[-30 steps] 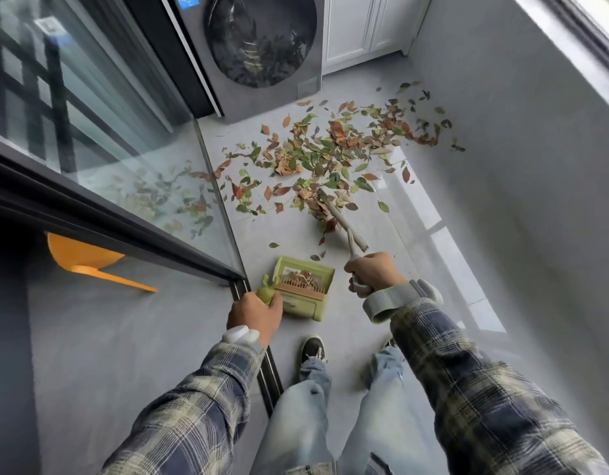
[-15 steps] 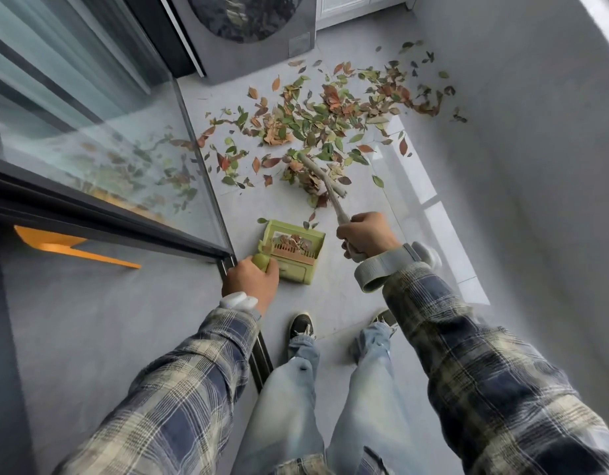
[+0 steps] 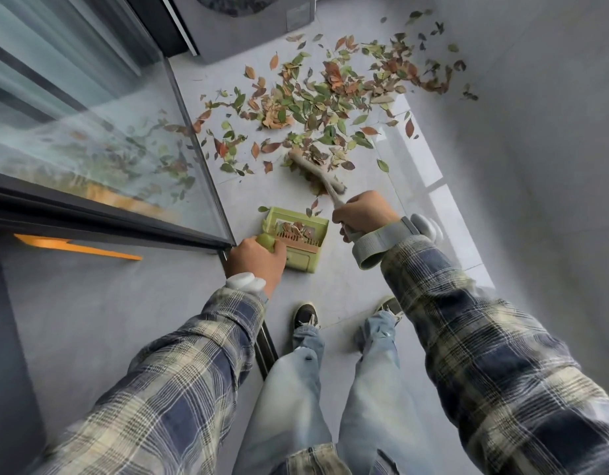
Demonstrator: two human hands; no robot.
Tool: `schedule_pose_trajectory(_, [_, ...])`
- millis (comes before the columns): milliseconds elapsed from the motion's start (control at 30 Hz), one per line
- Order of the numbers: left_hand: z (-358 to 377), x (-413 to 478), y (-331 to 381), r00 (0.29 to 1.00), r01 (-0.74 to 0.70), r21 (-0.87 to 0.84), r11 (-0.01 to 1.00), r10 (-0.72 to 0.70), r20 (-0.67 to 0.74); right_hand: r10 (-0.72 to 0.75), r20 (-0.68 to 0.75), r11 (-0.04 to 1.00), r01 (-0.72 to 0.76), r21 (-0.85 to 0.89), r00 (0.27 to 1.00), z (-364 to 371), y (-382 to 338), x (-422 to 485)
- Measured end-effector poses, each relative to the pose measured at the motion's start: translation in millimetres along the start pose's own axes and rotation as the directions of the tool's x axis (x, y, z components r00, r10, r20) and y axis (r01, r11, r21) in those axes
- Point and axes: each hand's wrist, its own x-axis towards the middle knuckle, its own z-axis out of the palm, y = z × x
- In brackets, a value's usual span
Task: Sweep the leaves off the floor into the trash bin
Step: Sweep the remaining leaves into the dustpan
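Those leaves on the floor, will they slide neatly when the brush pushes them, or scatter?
Probably light: the leaves lie thin and flat, so they should slide easily on the smooth floor. Many look dry and curled, so some may crumble or skip over the brush. A few strays lie just before the dustpan, hinting they scatter rather than move together.

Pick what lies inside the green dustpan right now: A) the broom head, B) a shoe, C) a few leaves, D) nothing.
C: a few leaves lie in the dustpan, which the left hand grips by its handle.
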Motion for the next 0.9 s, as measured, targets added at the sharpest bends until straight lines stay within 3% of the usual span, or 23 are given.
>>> schedule_pose_trajectory(367, [2, 7, 3, 0.999, 0.014, 0.036, 0.999, -0.016, 0.038, 0.034, 0.006, 0.996, -0.033, -0.080, 0.999, -42, -21, -26])
schedule_pose_trajectory(667, [2, 4, 1, 1.000, -0.018, 0.032, 0.999, 0.018, 0.019, -0.031, -0.002, 0.999, 0.031, -0.039, 1.000, -13, -15, -22])
schedule_pose_trajectory(900, [5, 3, -1, 1.000, 0.007, 0.030, 1.000, -0.007, 0.021, -0.016, 0.105, 0.994, 0.027, -0.108, 0.994, 1, -3, -29])
